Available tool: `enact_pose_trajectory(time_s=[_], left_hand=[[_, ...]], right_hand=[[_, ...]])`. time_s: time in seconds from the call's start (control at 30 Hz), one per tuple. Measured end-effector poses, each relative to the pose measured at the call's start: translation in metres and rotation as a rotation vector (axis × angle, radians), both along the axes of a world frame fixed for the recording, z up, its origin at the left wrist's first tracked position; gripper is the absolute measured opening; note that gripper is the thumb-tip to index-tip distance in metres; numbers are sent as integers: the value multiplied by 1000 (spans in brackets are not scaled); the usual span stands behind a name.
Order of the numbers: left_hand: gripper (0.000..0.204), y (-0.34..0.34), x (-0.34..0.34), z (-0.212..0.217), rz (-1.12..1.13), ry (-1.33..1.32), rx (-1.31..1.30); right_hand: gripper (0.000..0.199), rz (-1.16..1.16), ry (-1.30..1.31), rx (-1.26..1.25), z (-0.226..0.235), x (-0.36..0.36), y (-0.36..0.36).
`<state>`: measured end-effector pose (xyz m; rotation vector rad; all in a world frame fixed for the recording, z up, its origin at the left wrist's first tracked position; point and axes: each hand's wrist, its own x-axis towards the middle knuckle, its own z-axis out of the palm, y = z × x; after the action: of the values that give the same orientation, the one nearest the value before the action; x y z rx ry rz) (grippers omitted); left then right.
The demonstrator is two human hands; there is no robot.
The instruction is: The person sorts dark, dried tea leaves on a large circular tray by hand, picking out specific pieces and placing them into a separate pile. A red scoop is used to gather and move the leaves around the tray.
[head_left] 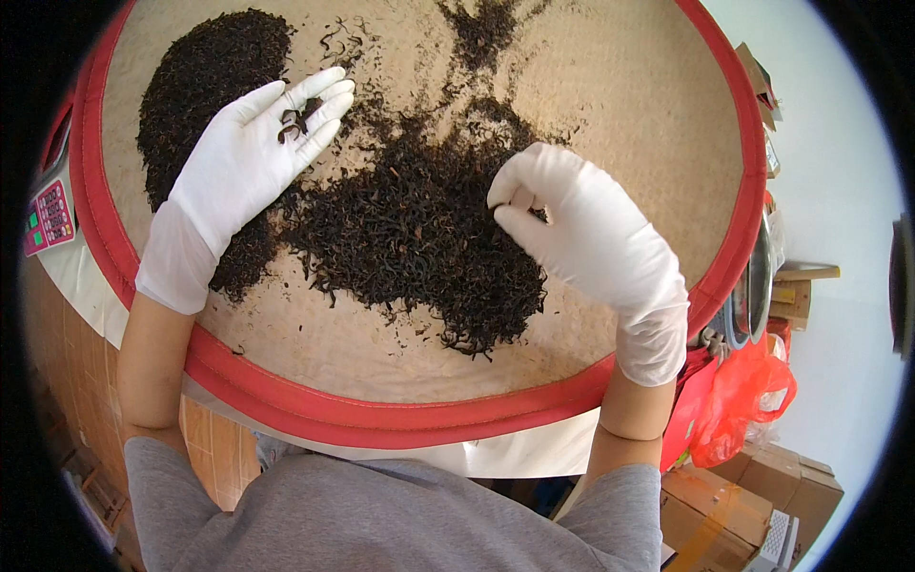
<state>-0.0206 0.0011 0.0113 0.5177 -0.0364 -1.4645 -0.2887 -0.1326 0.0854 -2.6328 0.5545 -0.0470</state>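
Note:
My left hand (253,157), in a white glove, is held palm up with its fingers stretched out. A few dark, twisted tea leaves (294,124) lie across those fingers. Below and between my hands spreads a loose heap of dark tea leaves (410,224). At the right edge of this heap is my right hand (581,224), also gloved in white, with thumb and forefinger tips brought together in a pinch. Whatever those tips hold, if anything, is too small to make out. Underneath lies a large round woven tray (648,105) with a red cloth rim.
A denser, finer tea pile (205,81) sits at the far left of the tray, partly behind my left hand. Another small pile (481,33) lies at the far side. A scale with a pink keypad (50,217) stands left; red plastic bags (739,400) and cardboard boxes (720,510) are right.

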Motion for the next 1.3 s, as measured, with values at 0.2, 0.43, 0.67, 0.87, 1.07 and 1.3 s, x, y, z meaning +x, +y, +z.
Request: enact_pose_trajectory(time_s=[0.2, 0.43, 0.67, 0.87, 1.07, 1.3], left_hand=[[54, 0, -22, 18, -225, 47, -21], [60, 4, -45, 14, -463, 13, -13], [61, 3, -45, 15, -456, 7, -45], [55, 0, -29, 12, -285, -32, -58], [53, 0, -21, 10, -248, -12, -95], [53, 0, -21, 10, -241, -16, -94]], right_hand=[[21, -146, -128, 575, 4, 1, -14], [16, -216, -372, 851, -6, 36, 24], [15, -203, -400, 301, 0, 28, 22], [16, 43, -155, 84, -9, 23, 7], [23, 263, -42, -118, -19, 33, 26], [16, 198, -143, 12, -25, 30, 14]])
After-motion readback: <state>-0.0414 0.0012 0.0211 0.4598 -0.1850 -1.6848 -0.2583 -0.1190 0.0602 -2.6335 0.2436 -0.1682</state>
